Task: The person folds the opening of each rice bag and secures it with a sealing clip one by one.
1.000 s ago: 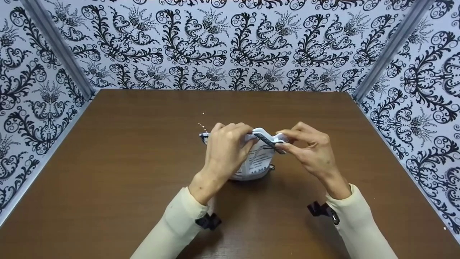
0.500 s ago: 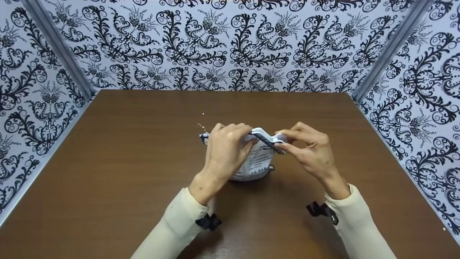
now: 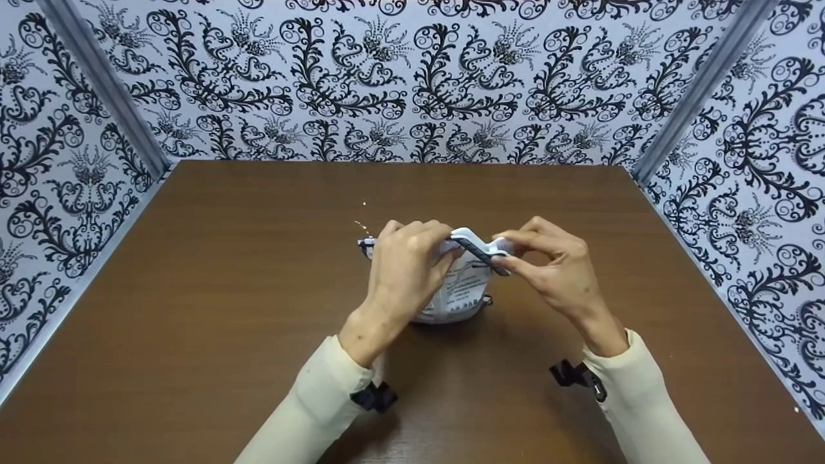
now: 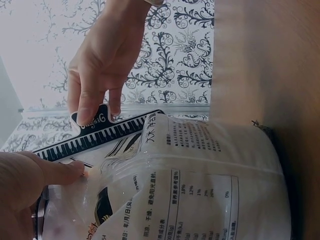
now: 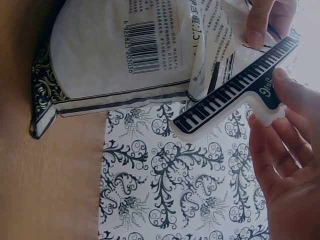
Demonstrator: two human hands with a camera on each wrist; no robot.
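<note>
A white plastic bag (image 3: 459, 298) with dark printing stands on the table under both hands; a barcode (image 5: 147, 50) shows on one side. My left hand (image 3: 405, 267) grips the folded top of the bag, its thumb on the near side. My right hand (image 3: 555, 274) pinches the handles of a white bag clip (image 5: 237, 87) with a black piano-key pattern, thumb on one handle and fingers on the other. That clip lies slantwise across the bag's top at the right, its upper end right by my left fingertips. The bag's left part is hidden behind my left hand.
A small dark-and-white end (image 3: 365, 243) sticks out left of my left hand. Behind it, pale specks (image 3: 362, 227) dot the brown table (image 3: 225, 258). Patterned walls (image 3: 412, 77) enclose the table at the back and sides.
</note>
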